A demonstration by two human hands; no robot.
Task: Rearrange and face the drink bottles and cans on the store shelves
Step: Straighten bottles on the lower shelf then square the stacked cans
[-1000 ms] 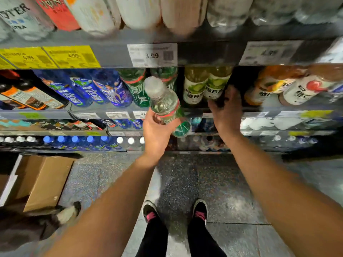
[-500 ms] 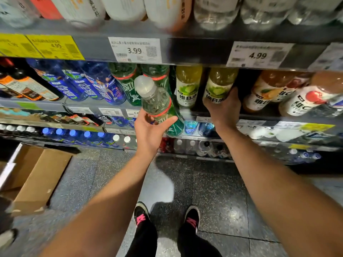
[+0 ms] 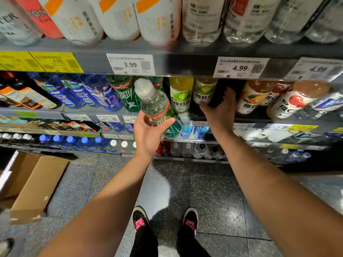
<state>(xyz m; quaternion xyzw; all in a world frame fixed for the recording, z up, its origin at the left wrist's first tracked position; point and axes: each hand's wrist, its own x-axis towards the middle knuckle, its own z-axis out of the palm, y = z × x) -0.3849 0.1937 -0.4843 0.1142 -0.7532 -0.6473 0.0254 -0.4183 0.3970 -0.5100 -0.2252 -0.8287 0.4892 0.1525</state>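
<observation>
An open cardboard box [image 3: 35,182] is seen on the speckled grey tiled floor [image 3: 213,197] at lower left, its flaps raised. Black shoes with pink laces [image 3: 141,217] are planted on the tiles, below black trouser legs [image 3: 144,243]. Price tags are clipped along the shelf edges: two yellow tags [image 3: 55,62] at left, one marked 4.99, a white tag [image 3: 130,64] marked 3.99, and a white tag marked 4.99 [image 3: 240,68] further right
</observation>
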